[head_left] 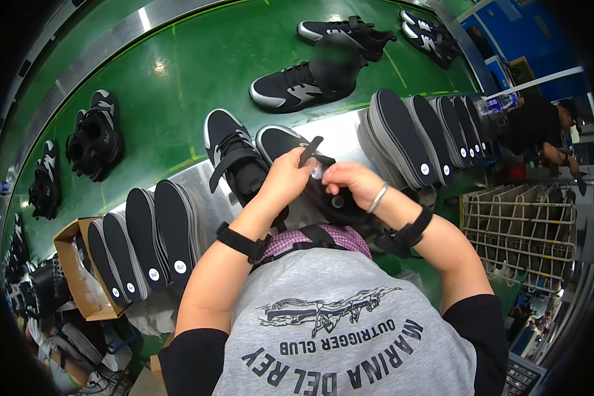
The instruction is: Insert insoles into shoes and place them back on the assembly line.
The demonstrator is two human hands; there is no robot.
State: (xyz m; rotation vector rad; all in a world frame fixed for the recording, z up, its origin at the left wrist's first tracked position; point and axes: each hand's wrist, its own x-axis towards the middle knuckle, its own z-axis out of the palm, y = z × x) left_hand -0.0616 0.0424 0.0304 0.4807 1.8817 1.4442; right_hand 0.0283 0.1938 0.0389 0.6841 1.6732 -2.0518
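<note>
A black shoe with a silver-grey toe (277,140) stands before me at the bench's near edge. My left hand (288,177) is closed on its upper, and a black strap (311,150) sticks up beside the fingers. At the shoe's opening, my right hand (352,183) has its fingers pinched together; what they hold, if anything, is hidden. Between the hands shows a small whitish-blue piece (317,171), too small to make out. A matching shoe (229,148) with its strap loose lies just left, partly behind my left forearm.
Stacks of black insoles stand at left (175,224) and right (402,138). Beyond them, more shoes (300,86) lie on the green surface (198,56). A cardboard box (79,264) sits far left, a wire rack (521,231) at right. Another person (541,129) works at far right.
</note>
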